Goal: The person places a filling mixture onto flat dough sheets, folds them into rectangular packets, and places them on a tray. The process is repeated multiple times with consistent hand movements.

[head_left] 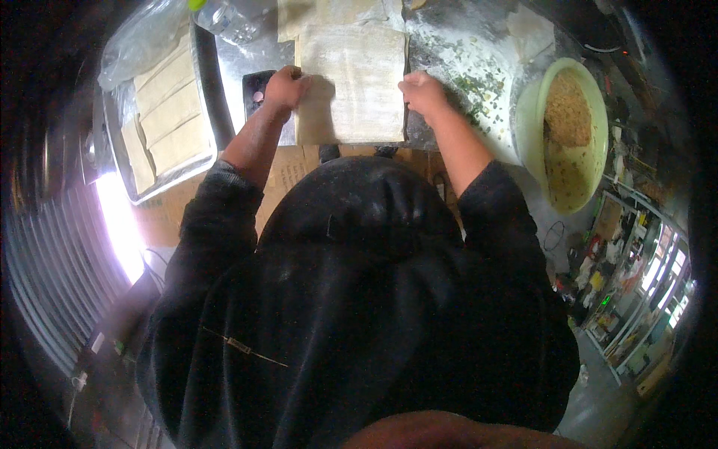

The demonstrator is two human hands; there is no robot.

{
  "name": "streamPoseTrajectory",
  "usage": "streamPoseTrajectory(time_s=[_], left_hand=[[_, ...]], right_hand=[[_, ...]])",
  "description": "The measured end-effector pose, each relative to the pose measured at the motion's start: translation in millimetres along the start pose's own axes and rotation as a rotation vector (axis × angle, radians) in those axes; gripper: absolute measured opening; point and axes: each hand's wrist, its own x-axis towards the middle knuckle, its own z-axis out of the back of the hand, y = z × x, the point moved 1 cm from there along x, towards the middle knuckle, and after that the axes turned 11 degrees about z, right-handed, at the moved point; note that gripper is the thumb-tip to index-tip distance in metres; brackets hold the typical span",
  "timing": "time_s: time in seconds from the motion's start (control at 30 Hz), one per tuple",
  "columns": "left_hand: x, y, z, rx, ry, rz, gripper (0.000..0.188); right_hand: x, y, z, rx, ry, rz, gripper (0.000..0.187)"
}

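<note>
A flat, pale, flour-dusted sheet of dough (351, 82) lies on the worktop in front of me, its near edge at the table's front. My left hand (286, 88) is closed on its left edge, fingers curled in. Opposite it, my right hand (422, 93) pinches the right edge between thumb and fingers. More of the pale dough (340, 10) continues beyond the sheet at the far side. Beside my left wrist lies a dark flat object (256, 84) with a small pinkish round spot; I cannot make out its kind.
To the left stands a metal tray (211, 97) of cut dough pieces, partly under a clear plastic bag (138, 49). A clear bottle (232, 24) lies behind it. White flour with chopped green bits (479, 90) spreads to the right, beside a pale green bowl (572, 179) of crumbly brown filling.
</note>
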Motion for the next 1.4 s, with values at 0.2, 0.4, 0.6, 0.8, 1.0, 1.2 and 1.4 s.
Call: streamPoseTrajectory(time_s=[0.2, 0.4, 0.6, 0.8, 1.0, 1.2, 1.4], left_hand=[[-52, 32, -2, 0.239, 0.118, -0.139, 0.041], [-80, 60, -5, 0.132, 0.289, -0.165, 0.038], [-79, 53, 8, 0.292, 0.234, -0.175, 0.036], [-92, 30, 10, 0.084, 0.099, -0.335, 0.035], [-94, 2, -42, 0.269, 0.376, -0.351, 0.033], [-79, 22, -72, 0.154, 0.577, -0.214, 0.033], [-78, 9, -74, 0.719, 0.253, -0.829, 0.026]], right_hand=[[-82, -28, 10, 0.014, 0.031, 0.184, 0.032], [-178, -56, 60, -0.034, -0.123, 0.111, 0.031], [-253, -41, 97, -0.306, -0.43, 0.405, 0.028], [-310, -4, 195, -0.749, -0.806, 0.292, 0.033], [-302, -11, 233, -1.037, -0.628, 0.036, 0.033], [-286, -40, 271, -0.957, -0.464, -0.065, 0.039], [-257, -49, 325, -0.315, -0.22, -0.283, 0.035]])
